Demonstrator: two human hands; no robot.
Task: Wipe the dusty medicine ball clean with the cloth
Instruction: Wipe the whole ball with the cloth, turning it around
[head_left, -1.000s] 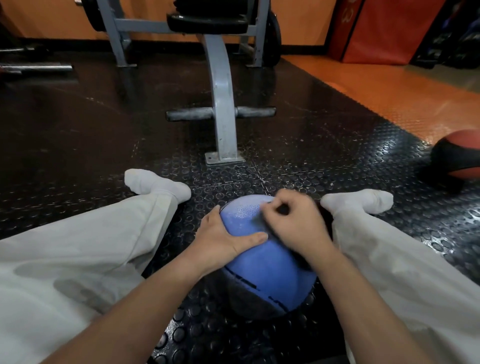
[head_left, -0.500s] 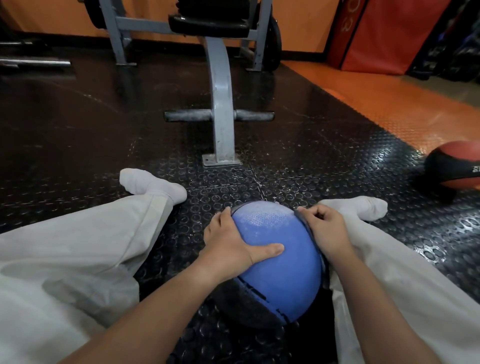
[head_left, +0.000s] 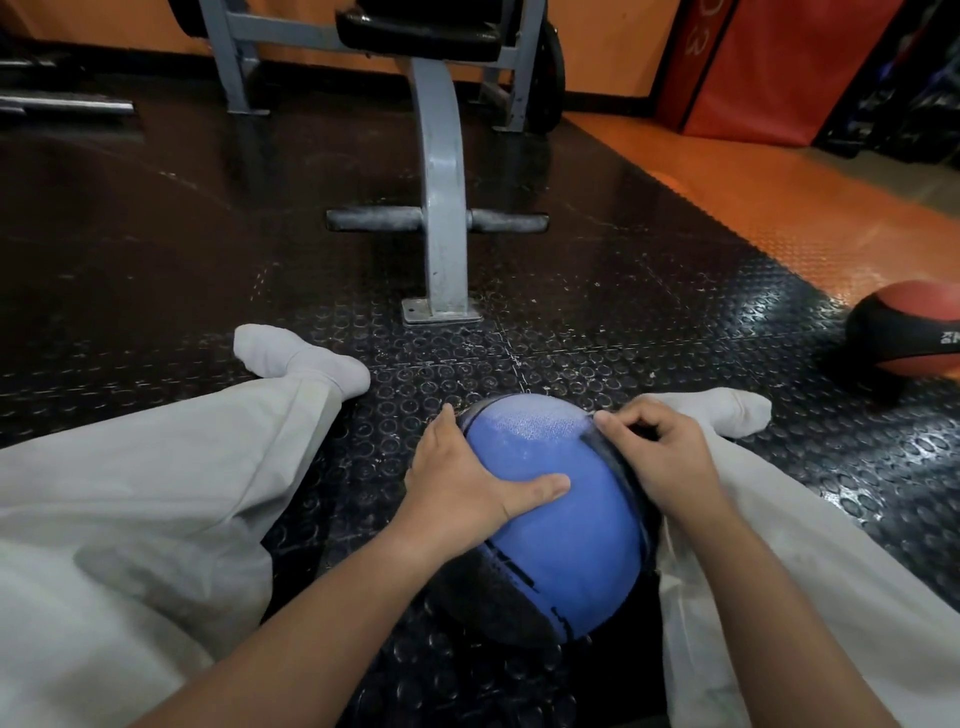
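1. Blue, with black panels low on its near side, the ball (head_left: 561, 525) sat on the black studded floor (head_left: 311, 270) between the person's outstretched legs (head_left: 156, 493).
2. The left hand (head_left: 462, 483) lay on the ball's left side, fingers spread and fairly straight, thumb reaching across the top. It was steadying the ball, not closing round it.
3. The right hand (head_left: 660, 457) was on the ball's upper right edge with its fingers curled, pinching a dark cloth (head_left: 618, 467) against the surface. Most of the cloth was hidden under the hand, and only a dark strip showed along the ball's edge.
4. A pale dusty patch (head_left: 535, 426) covered the far top of the ball, while the near blue face looked cleaner.
5. The step in hand seemed to be wiping the right flank, with the task perhaps half done.
6. The next move likely called for dragging the cloth over the far top, or for the left hand to roll the ball towards the body, pressing firmly so it did not slip.
7. A grey bench frame (head_left: 441, 208) stood beyond the feet, and a red ball (head_left: 904, 332) lay well apart to the right.
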